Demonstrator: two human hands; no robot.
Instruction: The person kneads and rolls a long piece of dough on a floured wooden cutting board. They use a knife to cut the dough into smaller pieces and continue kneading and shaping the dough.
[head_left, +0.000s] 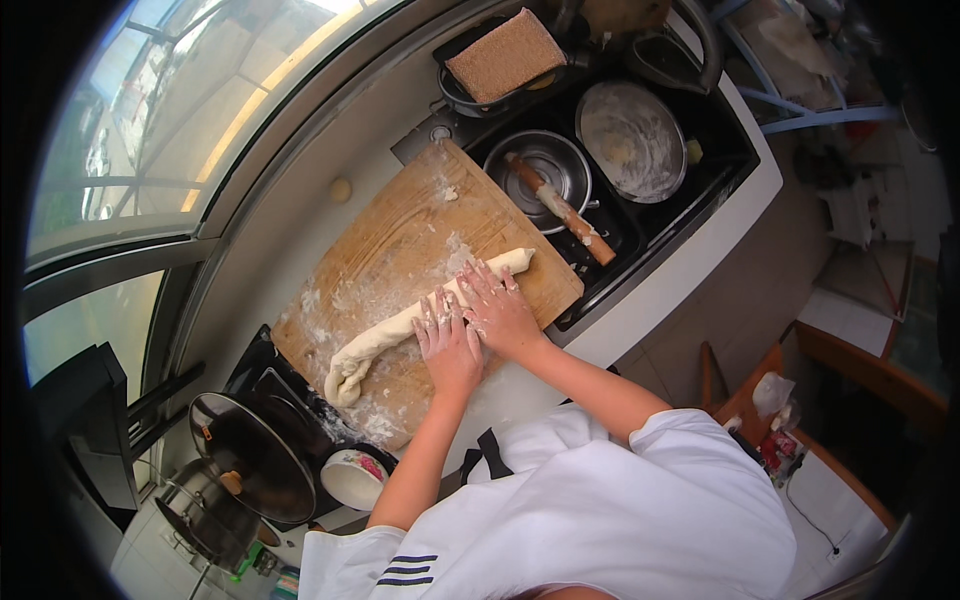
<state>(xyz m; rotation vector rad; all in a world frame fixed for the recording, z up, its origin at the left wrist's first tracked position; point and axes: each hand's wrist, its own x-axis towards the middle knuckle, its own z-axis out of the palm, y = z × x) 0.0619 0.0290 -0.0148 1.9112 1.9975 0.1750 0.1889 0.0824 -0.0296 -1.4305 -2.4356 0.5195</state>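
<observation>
A long roll of dough lies slantwise across a floured wooden board. Its near-left end is curled and folded, while the far-right end tapers to a blunt tip. My left hand rests flat with spread fingers on the middle of the roll. Just to its right, my right hand lies on the roll too, fingers apart and dusted with flour. The two hands nearly touch, and they cover part of the dough.
Right of the board, a rolling pin lies across a metal bowl on the black stove. Beyond is a floury round pan. A flowered bowl and a glass lid stand at left. Windows line the back.
</observation>
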